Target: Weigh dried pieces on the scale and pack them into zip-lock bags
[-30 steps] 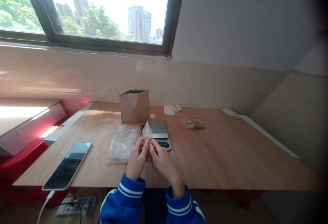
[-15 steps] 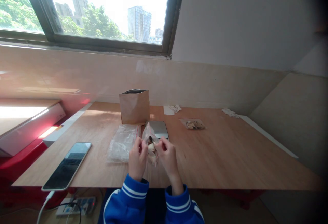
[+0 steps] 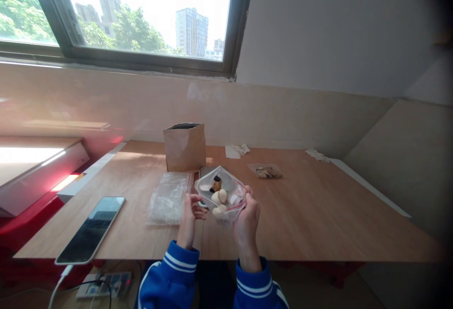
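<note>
A clear zip bag (image 3: 231, 187) with a red seal line hangs above the table, tilted sideways. Inside it are pale, roundish dried pieces (image 3: 219, 197) and a brown-and-black piece (image 3: 215, 184); I cannot tell exactly what they are. My right hand (image 3: 247, 212) grips the bag by its sealed-edge side. Beside the bag's lower left, my left hand (image 3: 191, 212) has its fingers apart and holds nothing. A flat scale-like device (image 3: 203, 173) lies behind the bag and is mostly hidden by it. Left of my left hand lies a stack of clear zip bags (image 3: 169, 198).
An open brown paper bag (image 3: 184, 148) stands at the back. Another filled clear bag (image 3: 267, 171) lies to the right. A phone (image 3: 91, 229) with a cable rests at the front left. Crumpled white paper (image 3: 242, 149) is near the wall; a power strip (image 3: 104, 285) sits below.
The bag has turned from upright between both hands to lying sideways, its contents showing more. My left hand has let go and opened, while my right hand moved right with the bag.
</note>
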`<state>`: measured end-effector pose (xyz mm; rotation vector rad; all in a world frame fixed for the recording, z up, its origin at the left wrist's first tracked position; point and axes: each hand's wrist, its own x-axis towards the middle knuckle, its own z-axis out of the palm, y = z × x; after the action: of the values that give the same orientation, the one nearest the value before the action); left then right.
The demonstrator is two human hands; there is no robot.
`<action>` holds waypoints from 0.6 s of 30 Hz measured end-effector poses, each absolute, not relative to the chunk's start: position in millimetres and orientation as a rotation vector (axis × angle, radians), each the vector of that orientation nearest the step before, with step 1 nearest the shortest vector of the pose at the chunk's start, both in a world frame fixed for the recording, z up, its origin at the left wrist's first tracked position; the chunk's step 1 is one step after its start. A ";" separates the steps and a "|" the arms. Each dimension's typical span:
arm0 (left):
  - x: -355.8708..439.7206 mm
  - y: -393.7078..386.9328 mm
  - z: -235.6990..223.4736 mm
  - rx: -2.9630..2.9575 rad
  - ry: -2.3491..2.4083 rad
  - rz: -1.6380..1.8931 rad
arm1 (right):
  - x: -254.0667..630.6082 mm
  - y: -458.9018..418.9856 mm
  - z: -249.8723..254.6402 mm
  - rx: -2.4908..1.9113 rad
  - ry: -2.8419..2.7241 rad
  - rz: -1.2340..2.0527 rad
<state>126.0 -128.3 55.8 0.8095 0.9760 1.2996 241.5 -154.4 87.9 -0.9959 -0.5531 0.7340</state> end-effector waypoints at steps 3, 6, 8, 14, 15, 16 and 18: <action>134.1 -130.8 51.3 0.663 0.756 1.156 | 236.8 -151.5 89.0 -0.925 -0.562 0.825; 141.8 -137.3 55.1 0.532 0.584 1.100 | 235.1 -148.7 85.5 -0.998 -0.775 0.838; 142.4 -139.4 58.3 0.500 0.576 1.119 | 236.2 -148.0 82.5 -1.108 -0.979 0.781; 125.5 -131.9 59.3 0.608 0.773 1.131 | 241.6 -155.5 89.3 -1.255 -1.086 0.442; 123.1 -130.4 59.0 0.619 0.802 1.136 | 242.0 -157.3 92.4 -1.228 -1.095 0.462; 121.4 -129.1 58.6 0.628 0.828 1.142 | 242.3 -158.8 95.3 -1.190 -1.126 0.502; 119.7 -126.9 57.0 0.646 0.860 1.150 | 242.4 -160.9 99.8 -1.105 -1.214 0.580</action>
<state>119.7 -126.9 57.0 0.6463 0.8596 1.1503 242.4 -160.9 99.8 -1.1053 -1.2135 0.5796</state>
